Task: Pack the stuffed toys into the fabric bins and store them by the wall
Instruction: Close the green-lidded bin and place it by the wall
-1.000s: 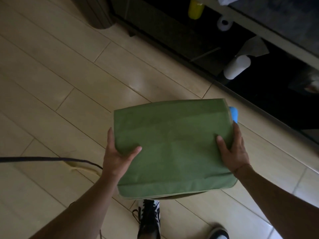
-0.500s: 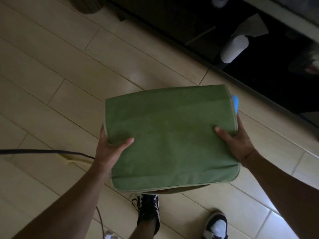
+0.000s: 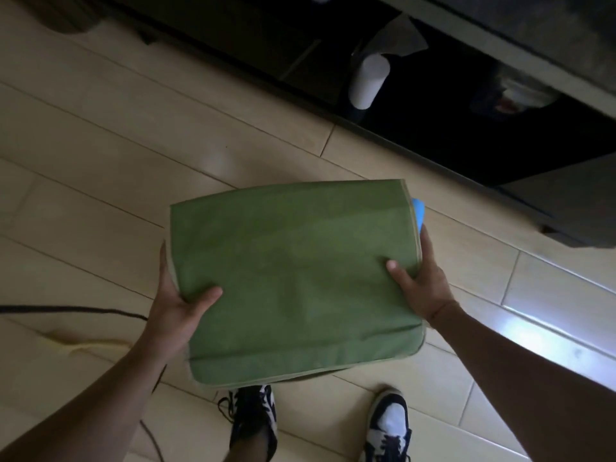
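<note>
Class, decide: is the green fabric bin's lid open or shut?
Shut. The flat lid of the green fabric bin covers the whole top; only a blue thing peeks out at its right edge. Both hands grip its sides.

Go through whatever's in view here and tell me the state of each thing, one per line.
green fabric bin: lid flap closed, carried off the floor
blue item: sticks out at the bin's right edge, mostly hidden
left hand: grips the bin's left edge, thumb on top
right hand: grips the bin's right edge, thumb on top
white roll: on the dark lower shelf
dark cable: lying on the floor
</note>
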